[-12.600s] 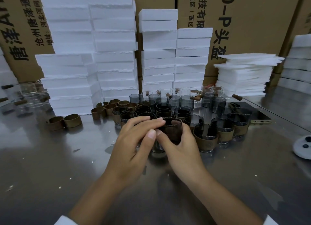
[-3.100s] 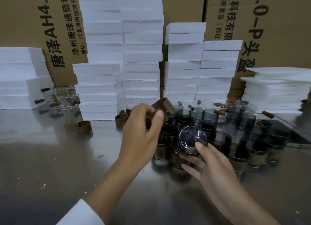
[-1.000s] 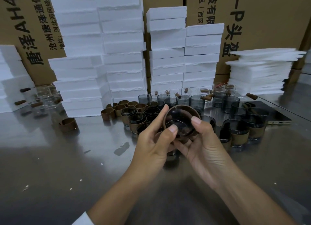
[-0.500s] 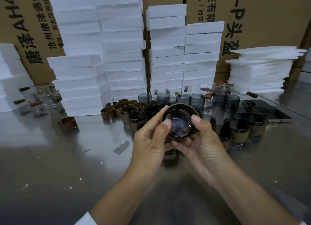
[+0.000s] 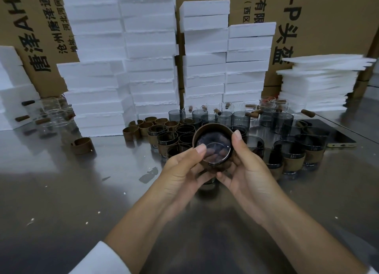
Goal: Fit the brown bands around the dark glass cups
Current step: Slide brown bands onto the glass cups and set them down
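**Band's pretty much on, both hands clamped round the cup**

Head view: compared with a second ago, the brown band point(image 5: 207, 127) looks pushed further along the dark glass cup point(image 5: 213, 145). It now rings the cup all the way round, so I'd say this one is nearly fitted and just needs seating. The cup is up off the bench point(image 5: 61, 191), base tilted toward the camera, right between the two hands. The left hand point(image 5: 182, 171) grips it from the left with the thumb on the glass base. The right hand point(image 5: 250, 171) grips from the right, thumb on the band's edge. Already banded cups point(image 5: 295, 163) stand just behind, and spare bands point(image 5: 131, 133) sit further left.
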Motion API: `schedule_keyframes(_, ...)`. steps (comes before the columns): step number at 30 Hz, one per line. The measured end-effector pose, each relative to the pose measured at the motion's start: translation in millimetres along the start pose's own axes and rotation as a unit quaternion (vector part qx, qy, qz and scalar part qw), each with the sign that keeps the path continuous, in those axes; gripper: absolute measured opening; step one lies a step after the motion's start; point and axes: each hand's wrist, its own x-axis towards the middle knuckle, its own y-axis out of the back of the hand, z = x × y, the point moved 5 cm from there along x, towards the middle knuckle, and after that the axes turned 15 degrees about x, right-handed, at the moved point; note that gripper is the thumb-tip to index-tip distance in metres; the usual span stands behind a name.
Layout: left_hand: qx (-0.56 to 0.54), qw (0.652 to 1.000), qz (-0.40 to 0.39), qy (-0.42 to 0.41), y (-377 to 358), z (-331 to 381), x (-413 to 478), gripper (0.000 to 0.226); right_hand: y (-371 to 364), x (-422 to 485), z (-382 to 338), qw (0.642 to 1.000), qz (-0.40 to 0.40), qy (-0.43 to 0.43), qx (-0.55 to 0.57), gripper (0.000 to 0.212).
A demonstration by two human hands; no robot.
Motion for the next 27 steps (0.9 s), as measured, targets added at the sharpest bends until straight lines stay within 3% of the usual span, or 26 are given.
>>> schedule_keyframes(3,-0.004,1.000,-0.021,-0.017,3.3,2.1,0.9,0.071,-2.1,-0.4,-0.4,1.000,-0.008,-0.004,-0.014,0.050)
schedule_keyframes(7,-0.010,0.998,-0.043,-0.034,5.3,2.8,1.1,0.068,-3.5,-2.0,0.1,1.000,0.007,0.000,-0.002,0.057)
schedule_keyframes(11,-0.005,0.999,-0.021,-0.044,7.6,3.9,0.8,0.084,-5.3,-3.5,1.6,0.998,0.025,0.008,0.052,0.045)
schedule_keyframes(18,0.007,0.998,-0.006,-0.069,5.6,7.4,0.1,0.089,-4.3,-2.7,4.2,0.995,0.014,-0.009,0.096,0.042)
schedule_keyframes(22,0.014,0.997,0.005,-0.072,5.5,9.8,-1.5,0.096,-4.9,-2.3,4.9,0.998,0.004,-0.024,0.061,0.060)
schedule_keyframes(27,0.022,0.997,0.013,-0.078,12.9,19.3,-1.7,0.108,2.2,-3.3,6.4,0.994,0.062,-0.083,-0.043,0.045)
